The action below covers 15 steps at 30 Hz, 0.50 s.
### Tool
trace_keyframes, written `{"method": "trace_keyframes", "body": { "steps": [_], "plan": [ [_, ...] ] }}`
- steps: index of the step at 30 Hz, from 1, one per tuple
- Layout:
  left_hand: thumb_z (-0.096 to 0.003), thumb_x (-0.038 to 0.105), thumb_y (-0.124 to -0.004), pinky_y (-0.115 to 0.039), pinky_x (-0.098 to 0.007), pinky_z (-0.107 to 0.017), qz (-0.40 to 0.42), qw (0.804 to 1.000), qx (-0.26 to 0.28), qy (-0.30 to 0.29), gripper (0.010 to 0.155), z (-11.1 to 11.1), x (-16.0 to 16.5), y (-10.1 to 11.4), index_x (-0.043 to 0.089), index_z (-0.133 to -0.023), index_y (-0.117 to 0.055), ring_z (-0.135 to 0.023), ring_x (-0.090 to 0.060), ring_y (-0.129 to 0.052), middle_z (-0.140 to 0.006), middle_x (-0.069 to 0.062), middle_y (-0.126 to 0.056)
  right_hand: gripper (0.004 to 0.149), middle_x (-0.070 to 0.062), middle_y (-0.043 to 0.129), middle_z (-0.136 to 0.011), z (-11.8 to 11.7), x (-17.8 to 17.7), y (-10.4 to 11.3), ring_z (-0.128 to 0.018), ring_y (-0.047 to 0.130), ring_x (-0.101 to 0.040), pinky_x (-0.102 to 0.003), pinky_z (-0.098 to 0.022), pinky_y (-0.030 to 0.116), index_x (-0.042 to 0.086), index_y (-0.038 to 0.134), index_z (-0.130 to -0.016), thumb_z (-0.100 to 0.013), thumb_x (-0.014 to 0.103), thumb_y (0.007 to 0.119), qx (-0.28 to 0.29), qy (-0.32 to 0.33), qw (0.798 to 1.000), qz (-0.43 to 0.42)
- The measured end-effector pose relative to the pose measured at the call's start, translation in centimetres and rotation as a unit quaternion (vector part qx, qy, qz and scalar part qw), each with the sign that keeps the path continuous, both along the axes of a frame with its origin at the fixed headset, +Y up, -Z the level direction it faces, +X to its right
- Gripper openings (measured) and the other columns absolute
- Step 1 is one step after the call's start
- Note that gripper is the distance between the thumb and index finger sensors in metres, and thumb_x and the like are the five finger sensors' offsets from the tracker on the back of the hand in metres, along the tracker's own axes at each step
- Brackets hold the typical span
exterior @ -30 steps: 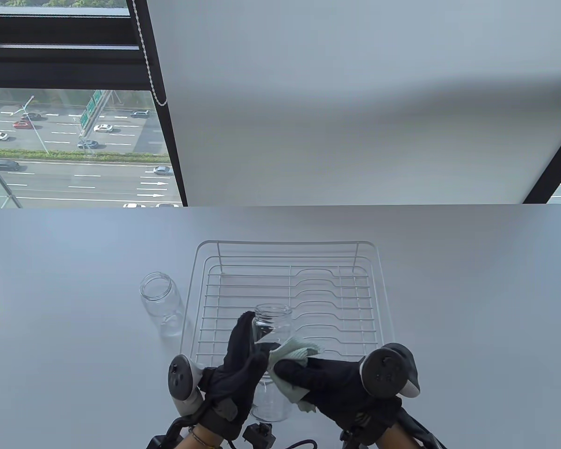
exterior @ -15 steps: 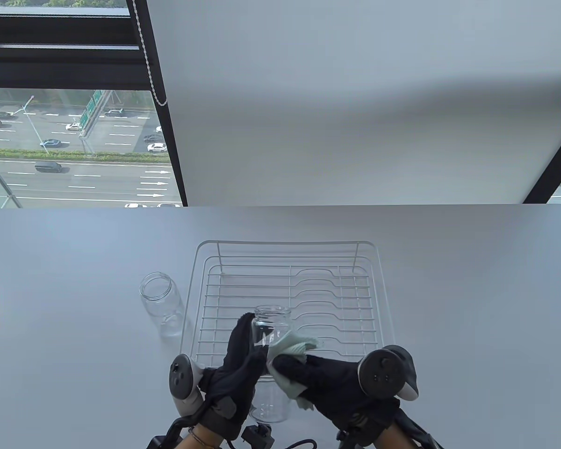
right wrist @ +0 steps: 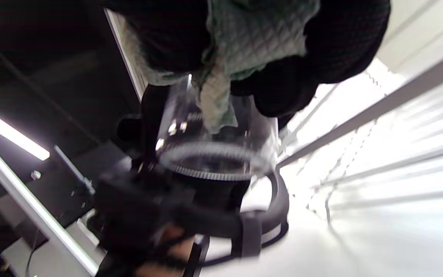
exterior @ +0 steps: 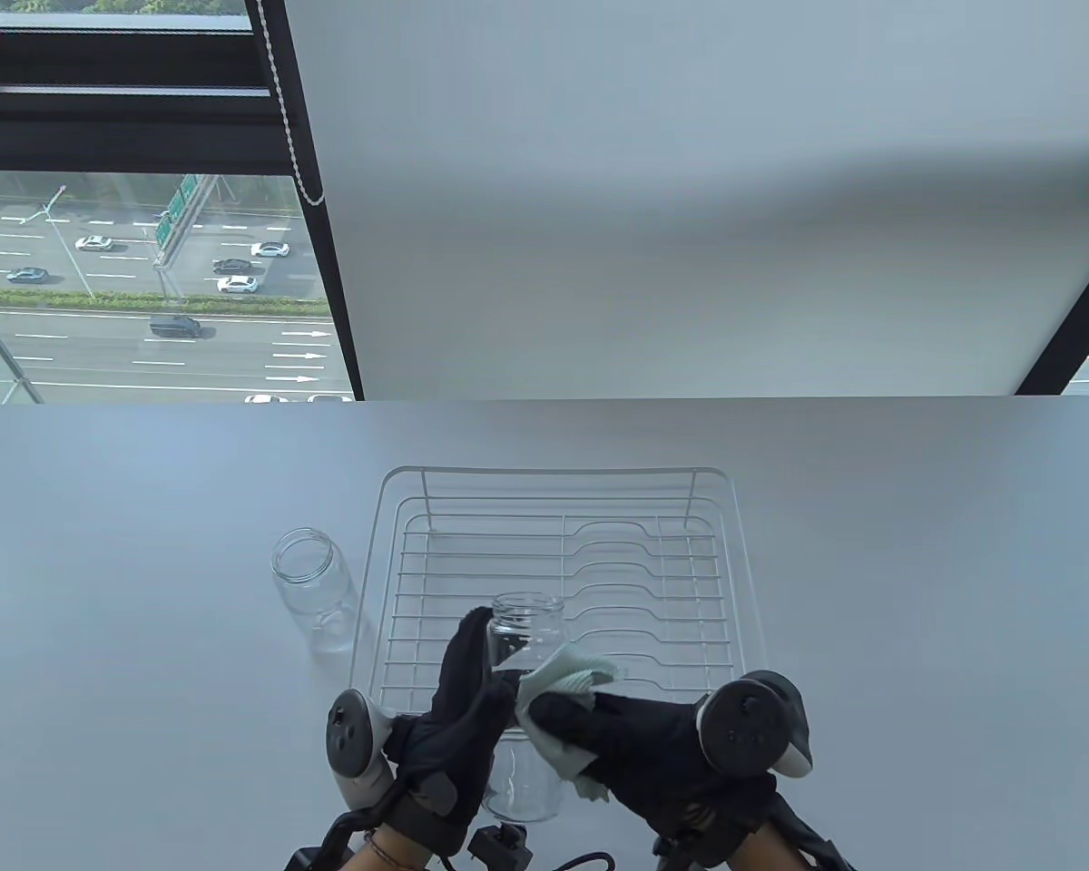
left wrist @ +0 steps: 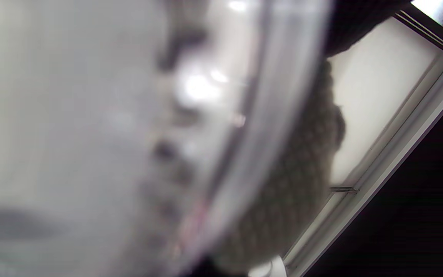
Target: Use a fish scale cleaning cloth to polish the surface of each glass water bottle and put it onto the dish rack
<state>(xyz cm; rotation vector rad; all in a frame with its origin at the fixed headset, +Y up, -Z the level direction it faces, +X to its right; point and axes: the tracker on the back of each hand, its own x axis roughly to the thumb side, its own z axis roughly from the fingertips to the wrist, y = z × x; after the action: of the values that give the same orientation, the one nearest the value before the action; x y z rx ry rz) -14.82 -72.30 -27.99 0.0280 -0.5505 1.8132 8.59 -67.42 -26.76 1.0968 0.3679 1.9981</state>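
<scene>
- The left hand (exterior: 458, 717) grips the glass bottle (exterior: 526, 635); the right hand (exterior: 635, 739) pinches the cloth (exterior: 563, 676) against its side.
- The bottle, above the dish rack's (exterior: 558, 581) near edge, stands roughly upright, mouth up.

— Is there any writing to read on the things on the table?
— None; nothing there carries legible letters or numbers.
— What about outside the window?
— A green overhead highway sign (exterior: 180, 204) hangs above the road, but its lettering is too small to read. White painted arrows (exterior: 304, 334) mark the road's lanes.
</scene>
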Motion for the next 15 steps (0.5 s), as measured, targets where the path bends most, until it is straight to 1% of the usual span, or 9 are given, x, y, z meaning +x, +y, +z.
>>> {"method": "trace_keyframes", "body": {
  "steps": [1, 4, 6, 8, 9, 10, 12, 14, 15],
  "plan": [
    [-0.0525, 0.058, -0.07, -0.076, -0.065, -0.056, -0.003, 1.0, -0.004, -0.001, 0.088, 0.0, 0.0, -0.1, 0.013, -0.111, -0.021, -0.081, -0.058, -0.075, -0.113, -0.021, -0.033, 0.055, -0.013, 0.085, -0.077, 0.0, -0.2, 0.0, -0.061, 0.096, -0.028, -0.047, -0.05, 0.08, 0.057, 0.058, -0.096, -0.052, 0.033, 0.081, -0.013, 0.011, 1.0, 0.012],
    [-0.0525, 0.058, -0.069, -0.076, -0.065, -0.056, -0.023, 1.0, -0.001, -0.011, 0.088, 0.2, 0.3, -0.1, 0.013, -0.111, -0.02, -0.081, -0.058, -0.076, -0.113, -0.021, -0.033, 0.055, -0.013, 0.086, -0.075, -0.2, 0.3, 0.1, -0.059, 0.097, -0.028, -0.046, -0.049, 0.081, 0.057, 0.059, -0.097, -0.052, 0.034, 0.081, 0.021, -0.024, 0.999, -0.014],
    [-0.0525, 0.058, -0.069, -0.077, -0.064, -0.056, -0.038, 0.999, 0.012, -0.017, 0.088, 0.3, 0.4, 0.2, 0.013, -0.111, -0.02, -0.081, -0.057, -0.076, -0.113, -0.021, -0.033, 0.057, -0.012, 0.086, -0.077, -0.1, 1.0, 0.2, -0.06, 0.096, -0.028, -0.046, -0.05, 0.081, 0.056, 0.055, -0.099, -0.052, 0.035, 0.079, 0.06, -0.098, 0.991, -0.069],
    [-0.0523, 0.058, -0.069, -0.077, -0.063, -0.056, -0.033, 0.999, 0.012, -0.033, 0.088, 0.5, 0.9, 0.2, 0.013, -0.111, -0.02, -0.081, -0.056, -0.077, -0.113, -0.021, -0.033, 0.058, -0.01, 0.086, -0.08, 0.0, 1.7, 0.3, -0.062, 0.097, -0.026, -0.046, -0.051, 0.081, 0.055, 0.051, -0.101, -0.052, 0.037, 0.077, 0.099, -0.202, 0.965, -0.138],
    [-0.0524, 0.058, -0.069, -0.077, -0.063, -0.056, -0.033, 0.999, 0.011, -0.038, 0.088, 0.5, 1.0, 0.2, 0.013, -0.111, -0.02, -0.081, -0.056, -0.077, -0.113, -0.021, -0.033, 0.058, -0.009, 0.087, -0.079, 0.0, 1.8, 0.3, -0.061, 0.097, -0.026, -0.046, -0.05, 0.082, 0.055, 0.051, -0.101, -0.052, 0.037, 0.077, 0.097, -0.208, 0.963, -0.143],
    [-0.0526, 0.058, -0.069, -0.077, -0.063, -0.056, -0.03, 0.999, 0.012, -0.036, 0.088, 0.6, 1.0, 0.2, 0.013, -0.111, -0.02, -0.081, -0.056, -0.077, -0.113, -0.021, -0.033, 0.056, -0.009, 0.086, -0.078, 0.0, 1.7, 0.4, -0.06, 0.097, -0.026, -0.046, -0.05, 0.081, 0.055, 0.053, -0.099, -0.052, 0.037, 0.077, 0.086, -0.187, 0.968, -0.142],
    [-0.0525, 0.058, -0.069, -0.077, -0.064, -0.056, -0.02, 1.0, 0.015, -0.014, 0.088, 0.5, 0.6, 0.2, 0.013, -0.111, -0.021, -0.081, -0.057, -0.077, -0.113, -0.021, -0.034, 0.054, -0.011, 0.086, -0.075, -0.4, 1.2, 0.3, -0.059, 0.097, -0.027, -0.046, -0.049, 0.081, 0.057, 0.06, -0.096, -0.051, 0.034, 0.08, 0.043, -0.062, 0.994, -0.076],
    [-0.0527, 0.057, -0.07, -0.077, -0.065, -0.057, 0.008, 1.0, -0.005, -0.002, 0.088, 0.2, 0.4, 0.1, 0.013, -0.111, -0.021, -0.081, -0.057, -0.076, -0.112, -0.021, -0.033, 0.053, -0.011, 0.084, -0.078, -0.5, 0.3, -0.4, -0.062, 0.095, -0.028, -0.047, -0.052, 0.079, 0.059, 0.059, -0.094, -0.053, 0.032, 0.079, -0.046, 0.039, 0.998, 0.005],
    [-0.0528, 0.057, -0.071, -0.076, -0.065, -0.057, 0.013, 1.0, -0.007, -0.01, 0.088, 0.2, 0.3, 0.0, 0.013, -0.111, -0.022, -0.081, -0.058, -0.075, -0.113, -0.021, -0.033, 0.053, -0.013, 0.085, -0.077, -0.5, 0.1, -0.7, -0.061, 0.095, -0.029, -0.048, -0.051, 0.079, 0.058, 0.061, -0.093, -0.052, 0.031, 0.08, -0.066, 0.057, 0.996, 0.001]
  ]
}}
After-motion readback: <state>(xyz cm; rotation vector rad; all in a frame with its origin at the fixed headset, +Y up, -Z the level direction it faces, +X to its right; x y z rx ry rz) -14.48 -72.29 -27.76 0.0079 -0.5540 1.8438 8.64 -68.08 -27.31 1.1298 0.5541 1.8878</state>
